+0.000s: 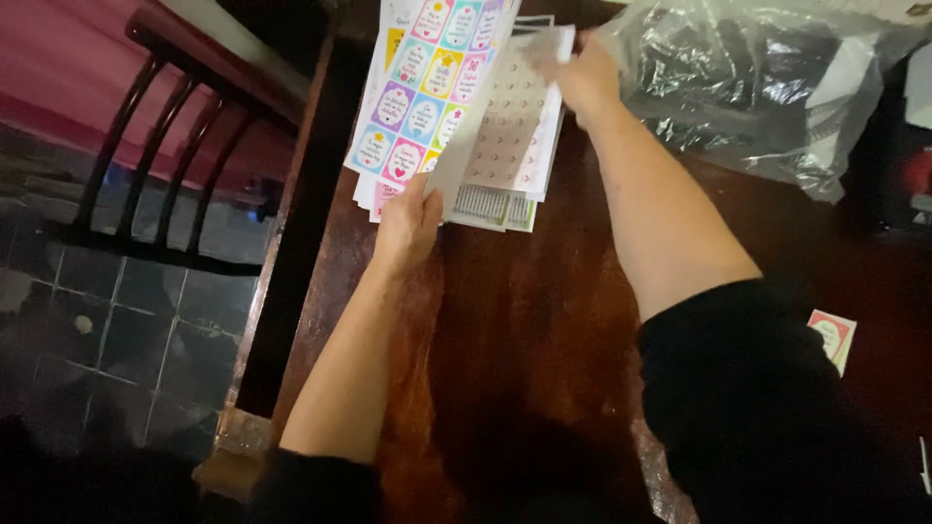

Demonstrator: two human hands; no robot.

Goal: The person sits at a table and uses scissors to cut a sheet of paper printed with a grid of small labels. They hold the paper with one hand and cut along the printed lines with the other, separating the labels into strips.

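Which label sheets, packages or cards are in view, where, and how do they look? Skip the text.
Colourful sticker sheet: top centre, pastel squares, left hand at its lower edge.
Dotted sheet: beside it, white with small marks, right hand holding.
Clear plastic bag: top right, crumpled.
Small card: right edge, pink and white.

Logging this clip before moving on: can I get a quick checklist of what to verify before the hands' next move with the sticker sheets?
1. Left hand grips lower edge of the sticker sheets: ok.
2. Right hand holds the dotted sheet at its top: ok.
3. Sheets squared in one stack: not ok, fanned.
4. Plastic bag apart from the sheets: cannot tell.
5. Loose card away from both hands: ok.
6. Wooden table under the sheets: ok.
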